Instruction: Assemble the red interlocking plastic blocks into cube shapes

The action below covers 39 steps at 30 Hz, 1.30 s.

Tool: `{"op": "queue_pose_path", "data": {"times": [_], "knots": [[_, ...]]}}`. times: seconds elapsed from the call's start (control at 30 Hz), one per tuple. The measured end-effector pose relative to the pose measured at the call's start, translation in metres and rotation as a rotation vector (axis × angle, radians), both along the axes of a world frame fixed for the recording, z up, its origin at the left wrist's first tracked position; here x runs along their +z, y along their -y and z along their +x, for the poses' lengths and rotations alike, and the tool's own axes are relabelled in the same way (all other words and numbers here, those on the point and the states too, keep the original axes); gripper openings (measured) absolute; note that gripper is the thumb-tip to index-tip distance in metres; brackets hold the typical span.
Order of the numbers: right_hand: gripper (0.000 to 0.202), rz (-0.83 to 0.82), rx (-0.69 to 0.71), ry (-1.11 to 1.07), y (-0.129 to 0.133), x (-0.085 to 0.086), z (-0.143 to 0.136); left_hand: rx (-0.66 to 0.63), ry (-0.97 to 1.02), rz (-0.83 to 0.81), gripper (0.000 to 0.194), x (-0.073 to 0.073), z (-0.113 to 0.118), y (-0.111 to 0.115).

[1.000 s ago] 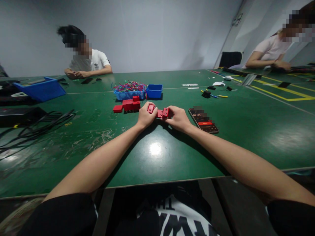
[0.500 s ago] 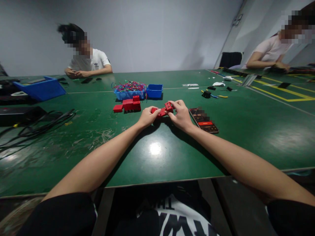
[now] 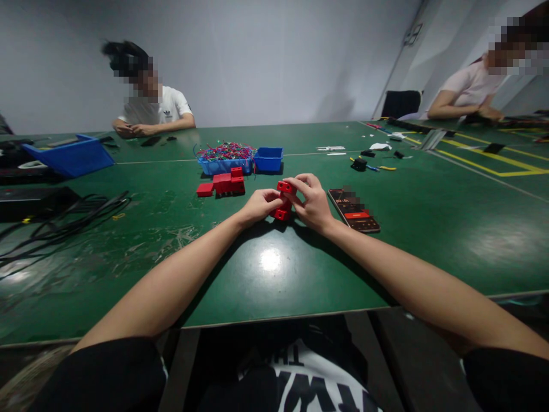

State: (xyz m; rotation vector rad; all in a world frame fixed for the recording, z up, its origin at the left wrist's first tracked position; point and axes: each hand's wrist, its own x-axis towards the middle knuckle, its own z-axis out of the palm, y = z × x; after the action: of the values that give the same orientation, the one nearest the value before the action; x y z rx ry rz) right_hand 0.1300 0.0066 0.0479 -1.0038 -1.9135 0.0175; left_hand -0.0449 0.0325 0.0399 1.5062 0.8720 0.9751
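Centrally, left hand (image 3: 257,207) and right hand (image 3: 312,201) together gripped a red plastic block (image 3: 283,201) standing upright on the green table (image 3: 429,229); smartphone (image 3: 354,209) lay just beside.

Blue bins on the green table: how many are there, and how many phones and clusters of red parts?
Blue bins: 3 – large bin, wire-filled bin, small bin
Phones: 1 – phone
Red part clusters: 2 – red part between left hand and right hand; red pile
Total: 6
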Motion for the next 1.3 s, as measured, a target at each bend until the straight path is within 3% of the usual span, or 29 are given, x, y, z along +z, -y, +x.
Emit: {"op": "queue_pose_path", "data": {"times": [0.13,0.37,0.5,0.67,0.9,1.3], "knots": [[0.039,-0.020,-0.009,-0.060,-0.001,-0.004,-0.004,0.058,0.055,0.011,0.057,0.000,-0.002,-0.002],[0.039,-0.384,0.038,-0.149,-0.013,-0.019,-0.004,0.100,0.017,0.006,0.057,0.000,-0.001,-0.002],[0.033,-0.350,0.016,-0.193,-0.012,-0.019,-0.004,0.090,0.006,0.053,0.053,-0.002,0.000,-0.002],[0.043,-0.339,-0.019,-0.206,-0.010,-0.015,-0.003,0.097,-0.154,0.213,0.055,-0.007,0.001,-0.003],[0.045,-0.385,0.072,-0.228,-0.011,-0.015,-0.003,0.188,-0.363,0.453,0.045,-0.008,0.001,0.001],[0.050,-0.393,0.172,-0.261,-0.015,-0.016,-0.002,0.204,-0.428,0.512,0.039,-0.009,0.002,0.002]]}}
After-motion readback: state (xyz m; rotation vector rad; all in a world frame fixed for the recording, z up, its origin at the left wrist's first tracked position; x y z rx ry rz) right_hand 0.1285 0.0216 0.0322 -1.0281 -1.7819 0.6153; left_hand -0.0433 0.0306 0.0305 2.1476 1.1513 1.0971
